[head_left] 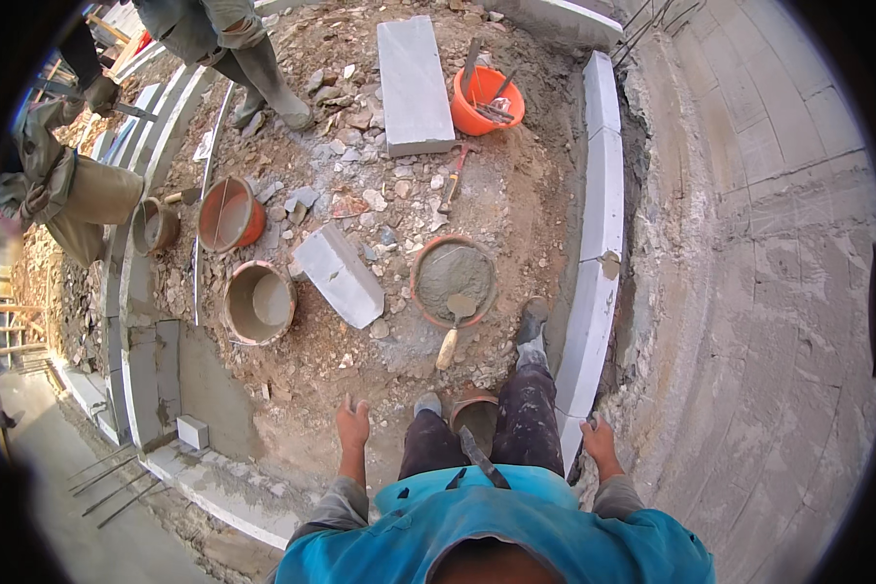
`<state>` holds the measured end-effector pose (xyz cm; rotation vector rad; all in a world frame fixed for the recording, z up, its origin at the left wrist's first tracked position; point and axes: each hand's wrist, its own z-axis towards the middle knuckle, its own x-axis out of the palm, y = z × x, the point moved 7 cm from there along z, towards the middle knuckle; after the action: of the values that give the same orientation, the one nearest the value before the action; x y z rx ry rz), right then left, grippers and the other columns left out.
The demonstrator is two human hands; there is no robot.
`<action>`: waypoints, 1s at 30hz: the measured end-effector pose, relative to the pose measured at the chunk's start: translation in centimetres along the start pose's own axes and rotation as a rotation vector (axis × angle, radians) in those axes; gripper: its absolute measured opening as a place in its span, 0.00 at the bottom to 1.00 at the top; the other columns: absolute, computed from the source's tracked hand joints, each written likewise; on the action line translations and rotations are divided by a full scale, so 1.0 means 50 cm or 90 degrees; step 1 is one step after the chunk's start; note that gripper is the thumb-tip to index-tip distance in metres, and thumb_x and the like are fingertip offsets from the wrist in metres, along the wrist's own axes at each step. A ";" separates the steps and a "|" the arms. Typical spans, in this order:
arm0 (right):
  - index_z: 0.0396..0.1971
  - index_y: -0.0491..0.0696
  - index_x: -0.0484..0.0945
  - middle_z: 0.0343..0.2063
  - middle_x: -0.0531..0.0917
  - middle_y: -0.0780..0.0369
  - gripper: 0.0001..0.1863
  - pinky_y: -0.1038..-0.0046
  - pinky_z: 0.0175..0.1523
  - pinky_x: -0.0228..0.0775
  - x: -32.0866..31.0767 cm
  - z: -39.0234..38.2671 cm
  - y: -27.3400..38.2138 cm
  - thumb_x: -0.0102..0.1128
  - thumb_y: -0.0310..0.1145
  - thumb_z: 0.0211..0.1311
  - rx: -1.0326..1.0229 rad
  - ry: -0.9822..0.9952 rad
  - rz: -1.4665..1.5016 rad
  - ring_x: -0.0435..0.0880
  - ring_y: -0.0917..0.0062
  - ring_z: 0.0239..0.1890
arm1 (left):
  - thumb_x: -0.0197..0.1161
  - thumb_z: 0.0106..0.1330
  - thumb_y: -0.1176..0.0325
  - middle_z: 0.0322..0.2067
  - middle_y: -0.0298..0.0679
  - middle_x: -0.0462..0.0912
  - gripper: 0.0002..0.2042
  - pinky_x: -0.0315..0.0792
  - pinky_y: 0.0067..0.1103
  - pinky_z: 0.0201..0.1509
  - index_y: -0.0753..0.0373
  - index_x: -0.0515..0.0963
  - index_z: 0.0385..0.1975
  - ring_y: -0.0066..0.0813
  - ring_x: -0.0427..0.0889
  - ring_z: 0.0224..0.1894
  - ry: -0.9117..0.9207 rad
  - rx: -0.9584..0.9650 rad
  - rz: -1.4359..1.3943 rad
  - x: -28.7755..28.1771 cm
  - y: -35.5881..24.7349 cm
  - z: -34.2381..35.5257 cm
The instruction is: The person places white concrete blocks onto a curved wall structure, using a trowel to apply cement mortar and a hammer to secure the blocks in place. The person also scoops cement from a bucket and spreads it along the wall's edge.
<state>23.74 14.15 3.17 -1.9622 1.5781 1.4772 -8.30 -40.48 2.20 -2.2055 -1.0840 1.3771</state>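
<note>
My left hand (353, 424) hangs beside my left leg over the rubble ground, fingers apart and nothing in it. Close by the row of pale blocks (581, 368) is my right hand (602, 441), its fingers loosely bent and apart, holding nothing; whether it touches a block I cannot tell. In front of my feet stands a bucket of grey mortar (450, 270). A trowel (455, 326) lies across its near rim, wooden handle toward me. Between my legs sits another bucket (477, 419), partly hidden by my clothing.
Loose pale blocks (416, 88) (341, 277) lie on rubble, with a hammer (453, 180) and an orange tub of tools (487, 102). Several buckets (260, 302) stand left. Two people (78, 190) (248, 58) are at the far left. A rough wall (759, 321) rises right; bars (117, 484) jut out at lower left.
</note>
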 end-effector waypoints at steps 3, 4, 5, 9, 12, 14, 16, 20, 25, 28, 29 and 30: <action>0.55 0.37 0.72 0.40 0.83 0.44 0.30 0.61 0.53 0.72 0.007 0.214 0.081 0.62 0.40 0.57 0.050 0.136 0.036 0.83 0.54 0.46 | 0.56 0.62 0.73 0.44 0.56 0.81 0.23 0.73 0.26 0.53 0.77 0.69 0.56 0.37 0.82 0.48 -0.074 -0.008 -0.135 0.016 -0.133 0.021; 0.55 0.37 0.73 0.38 0.83 0.45 0.29 0.61 0.52 0.73 -0.002 0.309 0.111 0.61 0.41 0.58 -0.015 0.123 -0.006 0.83 0.55 0.45 | 0.56 0.62 0.74 0.43 0.54 0.81 0.22 0.73 0.25 0.52 0.76 0.70 0.56 0.35 0.82 0.47 -0.100 0.037 -0.149 0.037 -0.204 0.039; 0.54 0.38 0.73 0.36 0.83 0.45 0.28 0.61 0.51 0.73 0.002 0.388 0.138 0.61 0.41 0.58 -0.073 0.119 -0.041 0.83 0.55 0.43 | 0.56 0.62 0.75 0.43 0.52 0.82 0.21 0.73 0.24 0.52 0.75 0.70 0.56 0.32 0.81 0.47 -0.124 0.077 -0.149 0.050 -0.271 0.051; 0.47 0.42 0.77 0.40 0.83 0.47 0.18 0.60 0.53 0.72 0.015 0.706 0.367 0.55 0.38 0.63 -0.207 0.151 -0.040 0.81 0.53 0.47 | 0.58 0.60 0.77 0.48 0.50 0.79 0.20 0.72 0.28 0.54 0.73 0.72 0.54 0.40 0.80 0.49 -0.147 0.164 -0.090 0.165 -0.501 0.219; 0.44 0.46 0.79 0.40 0.83 0.48 0.14 0.61 0.52 0.71 -0.008 0.919 0.556 0.55 0.36 0.63 -0.281 0.123 0.073 0.81 0.54 0.47 | 0.63 0.59 0.72 0.56 0.55 0.70 0.25 0.60 0.36 0.67 0.72 0.68 0.57 0.53 0.67 0.62 -0.171 0.389 0.131 0.313 -0.694 0.423; 0.43 0.45 0.80 0.40 0.84 0.50 0.13 0.63 0.50 0.72 -0.015 1.038 0.678 0.55 0.36 0.64 -0.294 0.129 0.143 0.82 0.57 0.45 | 0.66 0.57 0.70 0.62 0.60 0.62 0.32 0.57 0.40 0.68 0.72 0.63 0.60 0.59 0.62 0.64 -0.230 0.521 0.224 0.398 -0.801 0.585; 0.43 0.45 0.80 0.38 0.84 0.52 0.13 0.65 0.48 0.72 -0.039 1.101 0.813 0.57 0.36 0.63 -0.378 0.103 0.159 0.83 0.61 0.41 | 0.66 0.59 0.63 0.64 0.61 0.59 0.33 0.56 0.43 0.69 0.72 0.62 0.62 0.61 0.59 0.66 -0.267 0.513 0.327 0.453 -0.896 0.744; 0.42 0.46 0.82 0.36 0.83 0.53 0.12 0.65 0.47 0.73 -0.032 1.199 1.024 0.57 0.36 0.63 -0.525 0.069 0.202 0.83 0.63 0.40 | 0.65 0.58 0.60 0.63 0.63 0.61 0.35 0.59 0.42 0.68 0.72 0.63 0.62 0.63 0.60 0.66 -0.162 0.415 0.494 0.522 -0.995 0.951; 0.39 0.51 0.84 0.35 0.83 0.55 0.10 0.61 0.46 0.73 0.034 1.304 1.231 0.58 0.36 0.61 -0.744 -0.004 0.089 0.82 0.61 0.41 | 0.64 0.59 0.62 0.62 0.71 0.58 0.36 0.58 0.41 0.70 0.79 0.59 0.62 0.68 0.59 0.65 -0.132 0.433 0.668 0.585 -1.021 0.964; 0.36 0.53 0.86 0.32 0.83 0.58 0.09 0.59 0.44 0.73 0.116 1.358 1.306 0.59 0.35 0.59 -0.814 -0.017 -0.124 0.81 0.62 0.42 | 0.66 0.57 0.64 0.63 0.72 0.57 0.37 0.59 0.40 0.70 0.80 0.60 0.62 0.69 0.58 0.66 -0.083 0.427 0.645 0.590 -1.028 0.966; 0.35 0.54 0.86 0.31 0.83 0.59 0.09 0.59 0.43 0.73 0.146 1.344 1.336 0.59 0.34 0.58 -0.832 -0.014 -0.207 0.81 0.63 0.43 | 0.66 0.57 0.65 0.63 0.71 0.57 0.36 0.60 0.39 0.69 0.79 0.60 0.62 0.69 0.58 0.66 -0.089 0.418 0.653 0.581 -1.018 0.970; 0.30 0.53 0.86 0.30 0.83 0.61 0.07 0.60 0.43 0.71 0.174 1.342 1.351 0.60 0.34 0.55 -0.801 0.038 -0.298 0.79 0.64 0.44 | 0.66 0.57 0.65 0.63 0.70 0.57 0.36 0.60 0.39 0.69 0.79 0.60 0.62 0.69 0.58 0.66 -0.094 0.410 0.659 0.572 -1.010 0.973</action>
<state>-70.10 28.16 -8.73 -2.6135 -0.0537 2.4182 -65.26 8.37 -7.99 -2.1621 0.5870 1.8899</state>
